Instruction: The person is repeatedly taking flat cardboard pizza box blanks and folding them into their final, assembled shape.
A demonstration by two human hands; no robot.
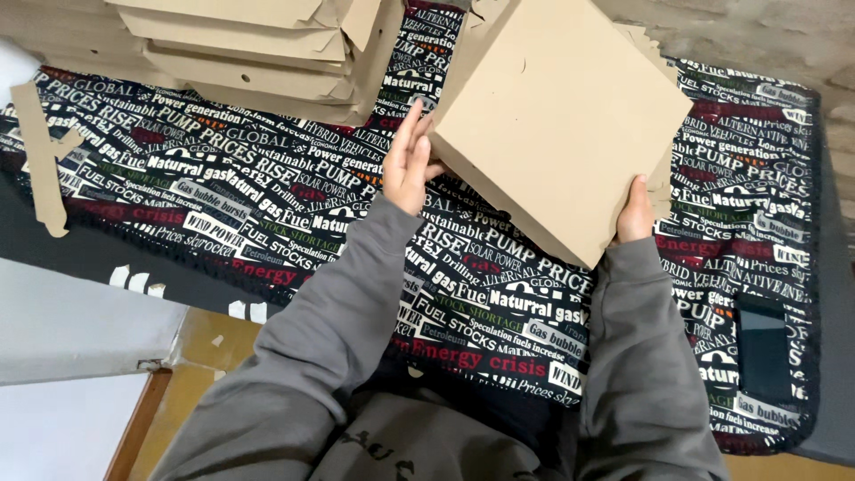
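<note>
A flat brown cardboard box [557,116], closed and tilted, is held above a table covered with a black cloth printed all over with text [267,191]. My left hand [408,160] presses flat against the box's left edge, fingers straight and pointing up. At the box's lower right corner my right hand [634,214] grips it, fingers hidden beneath. Grey sleeves cover both arms.
A stack of several folded cardboard boxes [258,53] stands at the back left of the table. A cardboard scrap strip [40,156] lies at the far left edge. A dark phone-like slab [763,352] rests at the right front. More cardboard edges [661,174] show behind the held box.
</note>
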